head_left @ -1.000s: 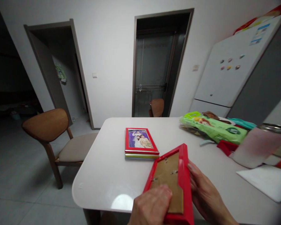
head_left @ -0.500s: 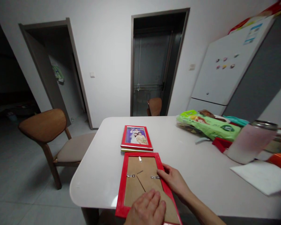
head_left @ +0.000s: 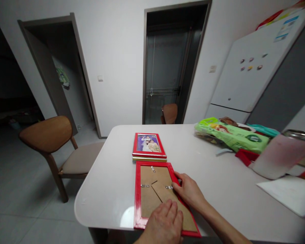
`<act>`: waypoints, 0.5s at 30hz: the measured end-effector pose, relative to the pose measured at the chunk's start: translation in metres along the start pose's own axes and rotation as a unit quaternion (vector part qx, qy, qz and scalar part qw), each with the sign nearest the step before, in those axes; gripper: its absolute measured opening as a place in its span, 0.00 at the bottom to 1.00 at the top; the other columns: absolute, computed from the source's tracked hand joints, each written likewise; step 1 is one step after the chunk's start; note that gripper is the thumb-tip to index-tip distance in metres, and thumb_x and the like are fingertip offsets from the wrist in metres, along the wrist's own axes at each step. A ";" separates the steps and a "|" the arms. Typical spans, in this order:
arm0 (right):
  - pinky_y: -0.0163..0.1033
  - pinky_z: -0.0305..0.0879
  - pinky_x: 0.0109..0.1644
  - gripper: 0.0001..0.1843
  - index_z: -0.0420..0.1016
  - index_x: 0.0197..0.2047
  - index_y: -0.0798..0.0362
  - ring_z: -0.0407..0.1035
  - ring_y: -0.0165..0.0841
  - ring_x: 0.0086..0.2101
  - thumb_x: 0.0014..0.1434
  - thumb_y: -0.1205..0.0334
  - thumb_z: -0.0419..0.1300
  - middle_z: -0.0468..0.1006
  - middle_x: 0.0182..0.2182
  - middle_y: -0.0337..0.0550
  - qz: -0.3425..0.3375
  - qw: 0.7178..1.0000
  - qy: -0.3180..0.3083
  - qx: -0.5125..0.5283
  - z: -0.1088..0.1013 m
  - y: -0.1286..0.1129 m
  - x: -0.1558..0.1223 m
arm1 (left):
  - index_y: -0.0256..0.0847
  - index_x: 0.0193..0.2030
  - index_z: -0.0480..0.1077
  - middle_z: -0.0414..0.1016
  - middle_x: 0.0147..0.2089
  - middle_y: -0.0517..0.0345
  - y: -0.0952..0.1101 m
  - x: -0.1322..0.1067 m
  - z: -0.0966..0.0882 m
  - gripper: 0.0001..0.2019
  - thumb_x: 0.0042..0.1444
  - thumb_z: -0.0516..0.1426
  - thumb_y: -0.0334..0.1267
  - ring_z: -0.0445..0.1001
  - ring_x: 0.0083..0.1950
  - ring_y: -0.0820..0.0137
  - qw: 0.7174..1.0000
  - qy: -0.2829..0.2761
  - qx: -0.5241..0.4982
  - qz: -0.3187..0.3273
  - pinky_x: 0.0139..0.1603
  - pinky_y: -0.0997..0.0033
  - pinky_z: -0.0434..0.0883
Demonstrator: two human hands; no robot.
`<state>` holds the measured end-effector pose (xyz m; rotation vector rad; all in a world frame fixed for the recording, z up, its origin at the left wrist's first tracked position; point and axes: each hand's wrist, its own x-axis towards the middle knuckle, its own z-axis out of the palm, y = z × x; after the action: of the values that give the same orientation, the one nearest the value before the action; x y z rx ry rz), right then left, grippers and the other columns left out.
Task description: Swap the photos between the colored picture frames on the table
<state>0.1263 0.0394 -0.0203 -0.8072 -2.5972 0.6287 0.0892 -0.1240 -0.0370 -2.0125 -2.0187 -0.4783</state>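
Note:
A red picture frame (head_left: 138, 200) lies face down at the table's near edge, its brown backing board (head_left: 151, 200) turned up. Small metal clips show on the board, along with a thin dark slit. My left hand (head_left: 165, 220) rests flat on the lower part of the board, fingers stretched out and close together. With thumb and fingers, my right hand (head_left: 189, 189) grips the frame's right edge. Just beyond it lies a stack of frames, topped by a red-framed photo (head_left: 149, 144) facing up.
On the right of the white table (head_left: 104, 193) are a green wipes pack (head_left: 234, 135), a pink-white bottle (head_left: 282, 156), a red item (head_left: 245, 156) and a white sheet (head_left: 289, 193). A wooden chair (head_left: 47, 134) stands left of the table. A fridge (head_left: 246, 78) is behind.
The face-down frame has shifted slightly to the right in view and sits straighter, with both hands moving along with it. The camera view has also shifted a little.

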 end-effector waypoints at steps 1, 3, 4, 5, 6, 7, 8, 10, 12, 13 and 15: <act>0.36 0.58 0.45 0.24 0.65 0.48 0.58 0.65 0.34 0.39 0.46 0.63 0.48 0.71 0.39 0.48 -0.011 1.000 -0.002 0.003 0.000 0.000 0.000 | 0.35 0.50 0.60 0.64 0.52 0.47 0.001 0.000 -0.002 0.23 0.48 0.55 0.44 0.62 0.53 0.61 1.000 -0.009 -0.020 -0.007 0.51 0.65 0.64; 0.36 0.56 0.48 0.25 0.65 0.48 0.57 0.63 0.34 0.42 0.44 0.65 0.50 0.68 0.42 0.48 -0.040 0.999 -0.008 0.010 0.000 0.000 -0.002 | 0.37 0.50 0.60 0.64 0.53 0.47 -0.001 0.000 -0.008 0.24 0.46 0.56 0.44 0.61 0.54 0.61 0.996 -0.023 -0.077 -0.025 0.52 0.65 0.62; 0.36 0.55 0.50 0.25 0.65 0.47 0.57 0.62 0.34 0.43 0.43 0.65 0.50 0.67 0.44 0.48 -0.051 0.999 -0.012 0.012 -0.001 0.001 -0.003 | 0.37 0.50 0.61 0.64 0.53 0.48 -0.003 0.000 -0.013 0.25 0.45 0.57 0.45 0.62 0.54 0.62 0.993 -0.027 -0.107 -0.040 0.52 0.65 0.62; 0.36 0.54 0.51 0.25 0.66 0.47 0.57 0.61 0.34 0.44 0.43 0.65 0.50 0.66 0.45 0.49 -0.056 0.998 -0.016 0.012 -0.001 0.000 -0.003 | 0.37 0.50 0.61 0.64 0.53 0.48 -0.008 -0.001 -0.018 0.26 0.44 0.57 0.45 0.62 0.54 0.62 0.989 -0.028 -0.132 -0.061 0.53 0.64 0.61; 0.36 0.53 0.51 0.24 0.66 0.47 0.57 0.61 0.34 0.45 0.43 0.65 0.50 0.65 0.46 0.49 -0.057 0.998 -0.021 0.011 -0.002 0.000 -0.004 | 0.36 0.50 0.61 0.64 0.53 0.48 -0.014 -0.002 -0.023 0.26 0.44 0.57 0.44 0.61 0.54 0.61 0.985 -0.026 -0.148 -0.090 0.54 0.62 0.60; 0.37 0.53 0.51 0.24 0.66 0.47 0.57 0.60 0.34 0.46 0.44 0.65 0.49 0.65 0.46 0.49 -0.055 0.998 -0.024 0.011 -0.002 0.000 -0.005 | 0.35 0.51 0.61 0.63 0.54 0.46 -0.022 -0.003 -0.027 0.26 0.44 0.56 0.43 0.60 0.55 0.61 0.980 -0.018 -0.153 -0.128 0.55 0.60 0.59; 0.37 0.53 0.51 0.23 0.67 0.47 0.55 0.60 0.34 0.46 0.45 0.65 0.49 0.65 0.46 0.48 -0.054 0.998 -0.026 0.011 -0.002 0.000 -0.005 | 0.33 0.51 0.60 0.61 0.55 0.44 -0.031 -0.005 -0.031 0.26 0.45 0.56 0.41 0.58 0.56 0.60 0.974 -0.006 -0.148 -0.173 0.56 0.58 0.57; 0.37 0.54 0.51 0.22 0.67 0.46 0.53 0.61 0.34 0.45 0.46 0.64 0.49 0.65 0.46 0.47 -0.053 0.998 -0.026 0.008 -0.002 -0.002 -0.005 | 0.29 0.54 0.56 0.55 0.58 0.42 -0.050 -0.010 -0.033 0.27 0.46 0.53 0.37 0.53 0.59 0.59 0.953 0.024 -0.139 -0.266 0.57 0.56 0.53; 0.36 0.55 0.50 0.21 0.68 0.45 0.53 0.61 0.34 0.45 0.47 0.62 0.49 0.66 0.45 0.47 -0.052 0.998 -0.019 -0.002 -0.001 -0.002 -0.005 | 0.28 0.56 0.52 0.52 0.59 0.41 -0.064 -0.014 -0.031 0.29 0.46 0.52 0.36 0.51 0.60 0.60 0.931 0.045 -0.151 -0.328 0.58 0.58 0.52; 0.36 0.55 0.49 0.20 0.69 0.45 0.54 0.61 0.34 0.44 0.48 0.62 0.49 0.66 0.44 0.47 -0.051 0.999 -0.014 -0.009 0.000 -0.002 -0.004 | 0.27 0.57 0.51 0.51 0.59 0.42 -0.069 -0.016 -0.029 0.30 0.46 0.51 0.36 0.50 0.60 0.61 0.924 0.049 -0.161 -0.343 0.59 0.60 0.52; 0.36 0.56 0.48 0.20 0.70 0.44 0.55 0.62 0.35 0.44 0.49 0.61 0.48 0.67 0.43 0.48 -0.051 0.998 -0.006 -0.022 0.002 -0.002 -0.004 | 0.27 0.57 0.50 0.51 0.60 0.43 -0.072 -0.019 -0.025 0.30 0.46 0.50 0.35 0.50 0.60 0.63 0.917 0.054 -0.177 -0.354 0.59 0.63 0.51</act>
<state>0.1279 0.0354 -0.0216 -0.6804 -2.6515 0.5500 0.0160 -0.1505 -0.0258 -1.2836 -2.7013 -1.1350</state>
